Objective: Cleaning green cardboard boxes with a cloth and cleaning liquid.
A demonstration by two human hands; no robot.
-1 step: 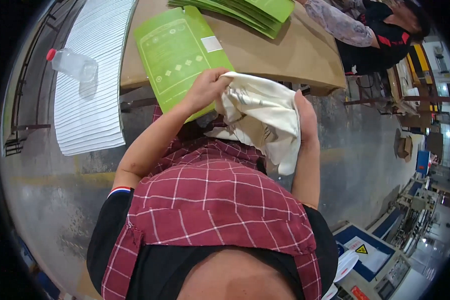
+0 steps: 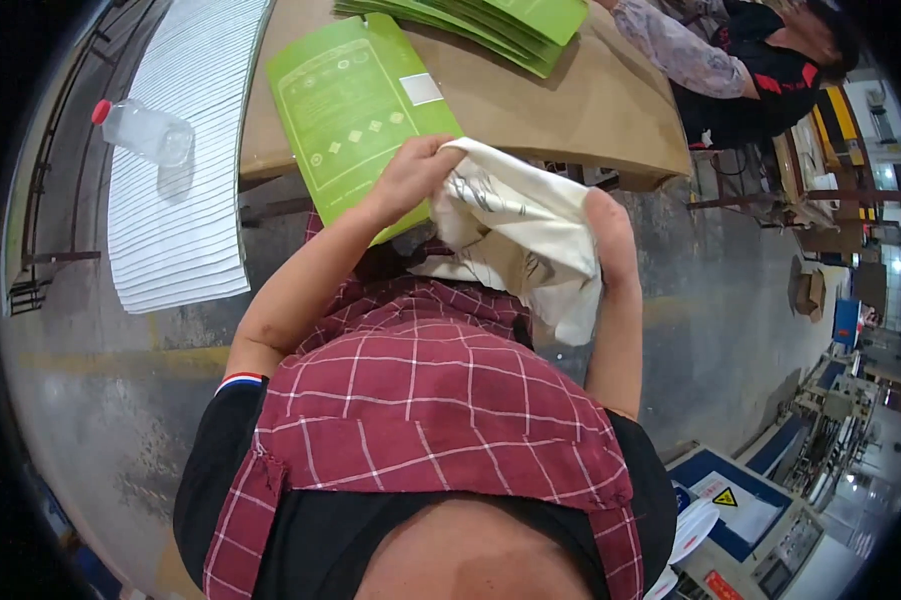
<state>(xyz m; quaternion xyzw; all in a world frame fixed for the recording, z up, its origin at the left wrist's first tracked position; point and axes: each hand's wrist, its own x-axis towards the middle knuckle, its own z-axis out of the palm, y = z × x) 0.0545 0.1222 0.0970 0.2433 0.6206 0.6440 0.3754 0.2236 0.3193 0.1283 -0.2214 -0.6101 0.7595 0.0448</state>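
A cream-white cloth with grey marks hangs in loose folds above my lap, its lower end drooping. My left hand is closed on the cloth's upper left corner, the fingers pinching the edge. At the opposite side my right hand grips the cloth's right edge, with most of its fingers hidden behind the fabric. Just beyond my left hand lies a flat green printed bag with a white label; its near end juts over the table edge toward my lap.
A brown-covered table stands ahead, with a stack of green bags at its far side. To the left, a transparent bottle with a red cap lies on layered white sheets. Another person is at the far right. A machine stands lower right.
The cloth's right edge and my right hand have shifted slightly left. The fold between my hands sits a little differently, and the lower end has risen slightly.
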